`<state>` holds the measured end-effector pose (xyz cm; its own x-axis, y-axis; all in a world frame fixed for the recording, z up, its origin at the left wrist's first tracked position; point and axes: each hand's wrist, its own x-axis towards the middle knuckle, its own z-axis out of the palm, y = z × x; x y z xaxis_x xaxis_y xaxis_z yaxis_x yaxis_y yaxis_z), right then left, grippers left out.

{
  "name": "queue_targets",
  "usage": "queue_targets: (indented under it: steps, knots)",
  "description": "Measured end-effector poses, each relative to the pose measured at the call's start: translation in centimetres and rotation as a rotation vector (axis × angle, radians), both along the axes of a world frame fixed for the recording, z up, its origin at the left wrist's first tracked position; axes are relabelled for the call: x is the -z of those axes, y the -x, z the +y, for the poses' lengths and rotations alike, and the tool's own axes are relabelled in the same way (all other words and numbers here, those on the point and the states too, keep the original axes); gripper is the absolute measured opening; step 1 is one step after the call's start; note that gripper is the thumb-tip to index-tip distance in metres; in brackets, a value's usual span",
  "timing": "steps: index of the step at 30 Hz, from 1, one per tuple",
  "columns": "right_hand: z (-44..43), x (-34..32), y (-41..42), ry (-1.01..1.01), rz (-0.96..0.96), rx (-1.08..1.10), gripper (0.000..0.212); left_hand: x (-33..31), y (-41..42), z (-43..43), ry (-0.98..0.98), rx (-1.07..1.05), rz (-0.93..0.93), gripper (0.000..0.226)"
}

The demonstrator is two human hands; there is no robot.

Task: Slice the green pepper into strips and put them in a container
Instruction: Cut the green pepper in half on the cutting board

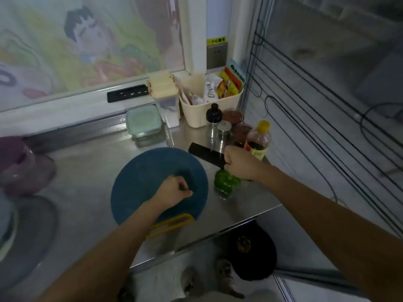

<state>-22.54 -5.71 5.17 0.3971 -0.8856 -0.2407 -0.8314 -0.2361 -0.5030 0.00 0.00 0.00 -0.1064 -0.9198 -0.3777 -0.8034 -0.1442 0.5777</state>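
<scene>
The green pepper [226,182] sits whole on the steel counter [87,171], right of centre in the frame, just off the right edge of the round blue cutting board [141,175]. It appears to stand roughly upright, lobes bulging toward the lower frame. Its top is hidden under the right hand [239,163], so I cannot tell which way the stem points.

That hand's fingers are wrapped around the handle of a black knife [205,154]. The broad blade's long axis runs from the hand toward the upper left, above the board's far rim. The left hand [174,190] is over the board, fingers curled into a fist with nothing visible in it.

The board's yellow handle [172,223] points toward the lower frame. At the back of the counter, a green-lidded container [144,120] stands below a window [87,40] covered in cartoon pictures. A cream basket [196,114] of packets is beside it, and a yellow-capped bottle [258,140] stands right of the knife. A wire grid [327,105] fills the right side, and the room is dim.
</scene>
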Motion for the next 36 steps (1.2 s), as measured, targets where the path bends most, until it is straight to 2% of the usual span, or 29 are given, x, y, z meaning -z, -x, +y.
queue_targets:
  steps: [1,2,5,8,13,15,17,19,22,27,30,34,36]
  knots:
    - [0.2,0.4,-0.1,-0.013,0.021,-0.001,0.018,0.6,0.0,0.2,0.000,0.012,-0.035,0.014]
    - [0.2,0.6,-0.1,-0.019,0.048,0.008,0.022,1.0,0.0,0.2,0.014,0.013,-0.075,0.013]
    - [0.5,2.5,0.0,-0.096,0.104,-0.010,0.052,3.0,-0.5,0.8,-0.011,0.055,-0.177,0.023]
    - [0.9,3.9,0.0,-0.147,0.126,-0.045,0.068,3.7,-0.8,1.2,0.011,0.103,-0.230,0.031]
    - [1.2,5.1,-0.2,-0.123,0.170,-0.040,0.075,3.6,-0.7,1.0,0.010,0.089,-0.211,0.034]
    - [1.0,5.1,-0.4,-0.108,0.198,-0.045,0.073,3.6,-0.7,1.1,-0.007,0.069,-0.185,0.046]
    - [0.8,4.8,-0.7,-0.101,0.212,-0.029,0.070,3.9,-0.6,1.8,-0.004,0.065,-0.201,0.072]
    - [0.5,4.6,-1.1,-0.108,0.170,0.037,0.068,4.3,-0.7,2.6,0.018,0.105,-0.289,0.086]
    - [-0.1,4.1,-2.0,-0.145,0.019,0.142,0.068,4.6,-0.9,3.4,0.009,0.169,-0.346,0.089]
    - [-0.4,3.6,-3.7,-0.324,-0.230,0.283,0.060,4.6,0.0,4.4,0.006,0.193,-0.393,0.089]
    - [0.1,3.4,-4.5,-0.482,-0.364,0.368,0.051,4.4,0.5,5.0,-0.001,0.150,-0.298,0.089]
    - [1.3,3.3,-5.3,-0.588,-0.483,0.410,0.050,2.9,0.3,4.3,-0.036,-0.153,0.110,0.111]
    - [1.7,3.7,-5.7,-0.608,-0.522,0.405,0.049,2.2,0.5,3.8,0.009,-0.224,0.172,0.117]
